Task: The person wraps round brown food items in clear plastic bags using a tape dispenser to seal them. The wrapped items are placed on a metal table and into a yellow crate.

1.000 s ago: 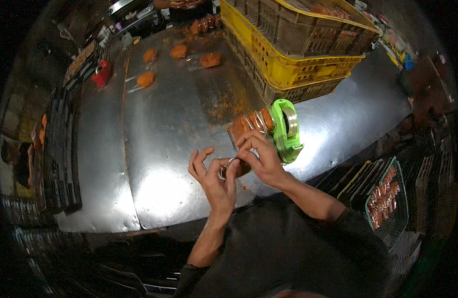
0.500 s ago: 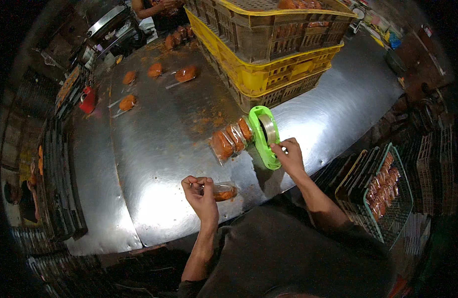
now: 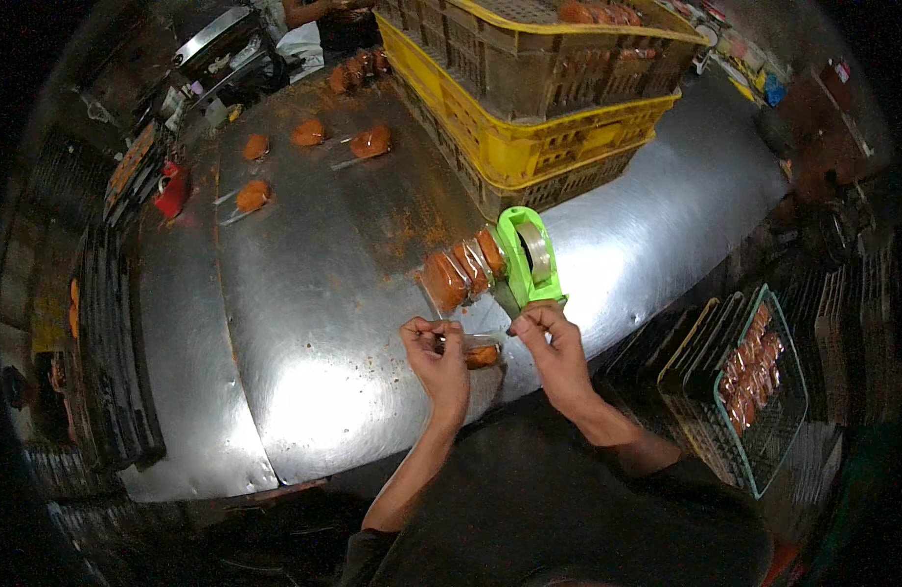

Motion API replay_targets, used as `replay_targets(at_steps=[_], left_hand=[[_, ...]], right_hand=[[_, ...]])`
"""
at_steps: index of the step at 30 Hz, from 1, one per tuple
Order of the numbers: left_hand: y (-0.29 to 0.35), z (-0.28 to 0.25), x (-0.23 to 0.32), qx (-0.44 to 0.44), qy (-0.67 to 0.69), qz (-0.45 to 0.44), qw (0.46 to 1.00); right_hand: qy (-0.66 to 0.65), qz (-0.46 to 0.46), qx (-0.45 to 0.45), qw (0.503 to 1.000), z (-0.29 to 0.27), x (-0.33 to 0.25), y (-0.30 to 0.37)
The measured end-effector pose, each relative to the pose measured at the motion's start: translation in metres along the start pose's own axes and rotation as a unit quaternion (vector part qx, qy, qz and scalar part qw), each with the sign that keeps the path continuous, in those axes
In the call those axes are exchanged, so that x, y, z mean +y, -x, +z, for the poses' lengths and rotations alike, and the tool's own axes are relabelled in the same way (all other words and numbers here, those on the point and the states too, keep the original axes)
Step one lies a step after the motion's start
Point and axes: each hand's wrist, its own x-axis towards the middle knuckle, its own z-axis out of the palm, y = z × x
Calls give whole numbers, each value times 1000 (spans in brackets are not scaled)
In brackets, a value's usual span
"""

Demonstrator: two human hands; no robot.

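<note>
Left hand: pinches the clear-wrapped orange bun, just off the steel table.
Right hand: fingers closed at the green tape dispenser, touching the wrap.
Risk: the wrap may slip from the pinch, so the tape lands crooked.

On the table, near its front edge, the left hand and right hand sit side by side, a small wrapped packet between them. Just behind the right hand stands a tape dispenser; to its left, touching it, lies a row of wrapped packets. Behind the dispenser — toward the table's far right — stacked crates rest on the table. Loose packets lie scattered at the far left. Right of the table, lower down, a wire basket holds more packets.
</note>
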Motion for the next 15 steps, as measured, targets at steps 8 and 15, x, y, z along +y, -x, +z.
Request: replay_targets(at_steps=[8,15], left_hand=[[13,48,-17,-114,4,-91,989],[41,80,-17,-144,89,-181,969]], right_hand=[[115,-13,-1,993,-39,-15,27],[235,-97,37,966,-61,0,36]])
